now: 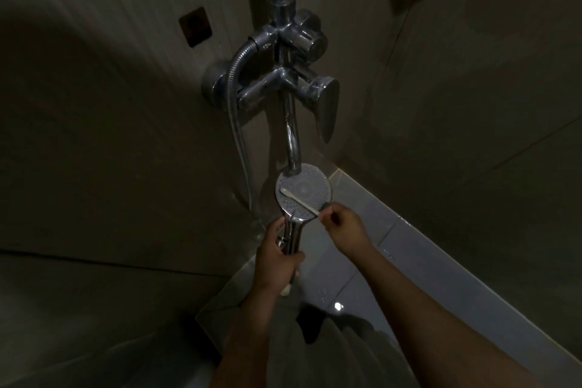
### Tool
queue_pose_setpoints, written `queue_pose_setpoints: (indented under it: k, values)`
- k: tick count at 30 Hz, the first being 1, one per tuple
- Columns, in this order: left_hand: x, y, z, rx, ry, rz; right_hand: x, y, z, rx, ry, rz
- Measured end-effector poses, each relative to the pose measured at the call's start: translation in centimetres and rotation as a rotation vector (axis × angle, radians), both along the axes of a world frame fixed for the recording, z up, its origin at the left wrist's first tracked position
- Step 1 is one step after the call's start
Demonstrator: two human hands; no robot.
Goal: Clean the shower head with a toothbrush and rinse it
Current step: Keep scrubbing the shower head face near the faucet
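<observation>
**Toothbrush laid across the shower head, both hands holding**

Head view: the room is dim. The shower head (307, 187) is held in the air just under the curved chrome spout (291, 142), over the glossy floor (409, 261) near the foot of the wall (110, 135). Its round, dotted face is turned up toward the camera, and its chrome handle runs down into the left hand (277, 258). That hand's grip is wrapped round the handle, fingers curled about it and thumb along the near side.

The pale toothbrush (301, 203) lies slantwise on the face, its brush end at the upper left part of the disc and its stem crossing to the lower right rim. The right hand (341, 225) sits just beside that rim; its grip pinches the far end of the stem between the fingertips, with the other fingers tucked in.

Above, the mixer valve (274, 88) is fixed to the wall with its lever (327, 104) pointing down. The ribbed hose (234, 98) loops from the valve's upper left fitting and hangs down along the wall. A small dark square tile (195, 27) is set in the wall to the upper left of the valve. Bright droplets glint on the floor near the right forearm.
</observation>
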State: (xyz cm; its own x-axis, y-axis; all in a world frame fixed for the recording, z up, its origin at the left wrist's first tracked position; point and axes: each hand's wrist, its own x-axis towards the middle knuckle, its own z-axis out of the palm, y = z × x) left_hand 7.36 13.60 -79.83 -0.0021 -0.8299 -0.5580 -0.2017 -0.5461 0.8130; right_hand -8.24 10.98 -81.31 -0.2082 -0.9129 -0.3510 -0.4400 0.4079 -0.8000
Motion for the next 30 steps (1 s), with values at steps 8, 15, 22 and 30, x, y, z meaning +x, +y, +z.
queue_pose_setpoints:
  k: [8,15,22,30]
  values:
    - [0.7,0.2,-0.2,0.007,0.026,0.017,-2.4,-1.4,0.0,0.048,0.148,-0.223]
    - [0.5,-0.3,0.2,0.0,0.012,0.023,-0.1,1.4,0.2,-0.025,-0.204,0.056]
    - [0.7,-0.4,0.2,-0.036,-0.004,0.045,-3.1,-0.4,-0.1,-0.014,0.105,-0.191]
    - [0.3,-1.1,0.6,-0.083,-0.023,0.021,-1.1,1.3,0.5,-0.092,-0.142,-0.027]
